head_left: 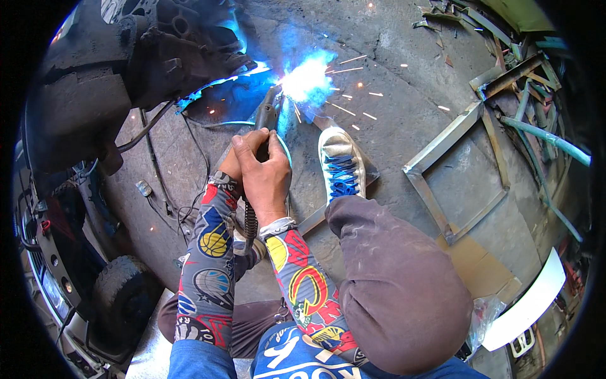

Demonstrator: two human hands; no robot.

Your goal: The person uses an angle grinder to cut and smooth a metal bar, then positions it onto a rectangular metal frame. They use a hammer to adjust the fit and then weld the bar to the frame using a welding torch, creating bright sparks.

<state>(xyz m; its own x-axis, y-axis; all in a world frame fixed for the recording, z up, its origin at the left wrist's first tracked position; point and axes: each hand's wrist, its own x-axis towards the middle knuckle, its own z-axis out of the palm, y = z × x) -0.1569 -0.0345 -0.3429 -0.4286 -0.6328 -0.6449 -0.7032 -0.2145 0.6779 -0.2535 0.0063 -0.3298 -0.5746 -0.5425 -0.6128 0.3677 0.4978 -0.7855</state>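
Observation:
Both my hands are wrapped round a black welding torch (267, 115) in front of me. My right hand (266, 178) lies over its handle, and my left hand (231, 165) is closed beside it, partly hidden behind the right. At the torch's tip burns a bright blue-white arc (308, 78), throwing sparks to the right. Glare hides the spot being welded. A flat metal bar (323, 121) runs from the glare toward my white shoe (341, 165) with blue laces. Another metal bar (313, 220) lies on the floor beneath that shoe.
Dark, heavy machinery (88, 95) stands at the upper left. A square metal frame (443, 140) lies on the floor at right, near scrap metal (544, 114) and a green hose (555, 140). Cables (149, 151) trail over the floor at left, near a black tire (126, 290).

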